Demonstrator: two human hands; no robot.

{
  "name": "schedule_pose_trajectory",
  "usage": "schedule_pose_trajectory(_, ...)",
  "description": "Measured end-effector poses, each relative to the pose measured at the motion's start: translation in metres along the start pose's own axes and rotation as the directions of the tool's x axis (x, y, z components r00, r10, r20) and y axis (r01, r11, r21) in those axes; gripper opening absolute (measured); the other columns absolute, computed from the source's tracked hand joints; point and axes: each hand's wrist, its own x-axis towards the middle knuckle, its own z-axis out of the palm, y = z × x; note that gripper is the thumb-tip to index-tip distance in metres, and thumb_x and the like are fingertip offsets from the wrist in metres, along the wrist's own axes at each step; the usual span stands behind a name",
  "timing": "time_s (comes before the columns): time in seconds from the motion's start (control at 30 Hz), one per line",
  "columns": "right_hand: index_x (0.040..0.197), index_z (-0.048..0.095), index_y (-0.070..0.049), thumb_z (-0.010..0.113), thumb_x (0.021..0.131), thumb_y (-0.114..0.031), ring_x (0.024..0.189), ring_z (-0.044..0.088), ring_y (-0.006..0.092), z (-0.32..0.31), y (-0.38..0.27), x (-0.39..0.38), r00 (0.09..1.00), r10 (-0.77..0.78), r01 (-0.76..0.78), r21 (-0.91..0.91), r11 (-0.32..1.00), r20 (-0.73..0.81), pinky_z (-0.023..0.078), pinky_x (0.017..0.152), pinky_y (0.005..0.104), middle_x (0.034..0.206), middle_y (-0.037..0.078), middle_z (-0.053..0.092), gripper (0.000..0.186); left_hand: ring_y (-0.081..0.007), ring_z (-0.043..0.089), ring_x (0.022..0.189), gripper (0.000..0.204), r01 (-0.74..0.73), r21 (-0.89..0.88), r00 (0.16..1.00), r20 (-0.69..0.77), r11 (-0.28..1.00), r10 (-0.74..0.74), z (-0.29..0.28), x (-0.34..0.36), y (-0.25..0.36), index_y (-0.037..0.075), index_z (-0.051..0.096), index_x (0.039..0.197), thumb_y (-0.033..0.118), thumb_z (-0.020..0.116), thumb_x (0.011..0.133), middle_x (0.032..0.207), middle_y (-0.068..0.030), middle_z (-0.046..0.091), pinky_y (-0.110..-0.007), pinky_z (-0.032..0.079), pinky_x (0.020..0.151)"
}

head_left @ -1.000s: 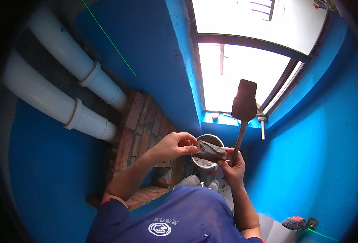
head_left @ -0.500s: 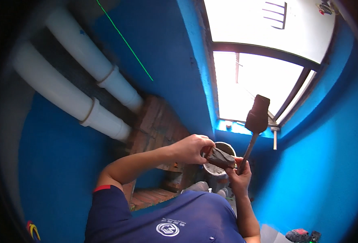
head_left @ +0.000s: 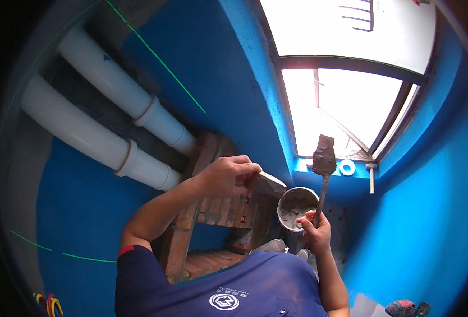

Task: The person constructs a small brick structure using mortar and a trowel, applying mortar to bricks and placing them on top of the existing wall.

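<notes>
My left hand (head_left: 226,174) is closed around the end of a brick (head_left: 270,185) with grey mortar spread on its face. The brick is held in the air, left of a round bucket (head_left: 299,191) that contains grey mortar. In my right hand (head_left: 317,232), by the bucket's right rim, is the handle of a trowel (head_left: 324,156). Its blade points up and is coated with mortar. Below and left of the brick stands brickwork (head_left: 178,248) with an opening in it, built up around the lower ends of two white pipes (head_left: 102,140).
A window (head_left: 345,105) stands ahead, with a roll of white tape (head_left: 346,167) and a hammer (head_left: 371,177) at its sill. The walls are blue, crossed by green laser lines. A red and black power tool (head_left: 403,307) lies at lower right, coloured hoses (head_left: 51,304) at lower left.
My left hand has carried the brick left and up, away from my right hand, toward the brickwork. The trowel stays upright in my right hand, and more of the bucket shows.
</notes>
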Motion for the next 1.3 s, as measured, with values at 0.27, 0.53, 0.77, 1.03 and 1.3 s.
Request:
schedule_pose_trajectory(0.27,0.098,0.054,-0.007,0.069,0.086,-0.015,0.044,0.045,0.0047,-0.003,-0.008,0.008,0.985,0.168,-0.173,0.134,0.976,0.046,0.032,0.04,0.0177,0.068,0.004,0.06,0.022,-0.0169,0.061,0.08,0.042,-0.471,0.576,0.878,0.234,0.668,0.417,-0.028,0.003,-0.005,0.005,0.057,0.122,0.009,0.064,0.081,0.089,-0.0049,0.06,-0.029,0.055,0.073)
schedule_pose_trajectory(0.53,0.092,0.053,-0.008,0.068,0.087,-0.018,0.042,0.04,0.005,-0.036,0.027,-0.017,0.954,0.266,-0.258,0.074,0.963,-0.136,0.029,0.037,0.0194,0.064,0.002,0.056,0.019,-0.0163,0.056,0.069,0.036,-0.377,0.729,0.923,0.345,0.571,0.17,-0.073,-0.032,-0.091,0.004,0.053,0.122,0.007,0.056,0.086,0.078,-0.0041,0.057,-0.029,0.049,0.059)
schedule_pose_trajectory(0.77,0.089,0.052,-0.009,0.066,0.09,-0.023,0.037,0.036,0.0063,-0.08,0.063,-0.046,0.899,0.279,-0.272,0.068,0.96,-0.337,0.03,0.033,0.022,0.059,0.001,0.05,0.02,-0.022,0.057,0.073,0.035,-0.38,0.795,0.92,0.377,0.473,0.106,-0.095,-0.028,-0.184,0.003,0.05,0.113,0.006,0.056,0.079,0.083,-0.0074,0.056,-0.033,0.05,0.058)
schedule_pose_trajectory(1.03,0.09,0.048,-0.007,0.066,0.088,-0.038,0.036,0.035,0.0064,-0.101,0.089,-0.086,0.826,0.267,-0.257,0.091,0.962,-0.496,0.03,0.033,0.0224,0.059,0.003,0.049,0.036,-0.0263,0.059,0.082,0.035,-0.342,0.794,0.909,0.416,0.502,-0.038,-0.084,-0.032,-0.263,0.01,0.049,0.115,0.008,0.054,0.081,0.094,-0.0082,0.058,-0.037,0.052,0.063)
schedule_pose_trajectory(1.3,0.088,0.047,-0.009,0.065,0.086,-0.047,0.038,0.035,0.0056,-0.09,0.096,-0.089,0.731,0.329,-0.283,0.172,0.943,-0.598,0.03,0.035,0.0219,0.061,0.002,0.048,0.042,-0.0289,0.059,0.089,0.03,-0.324,0.791,0.873,0.462,0.519,-0.159,-0.085,-0.026,-0.294,0.016,0.048,0.114,0.013,0.052,0.085,0.1,-0.0094,0.058,-0.039,0.052,0.062)
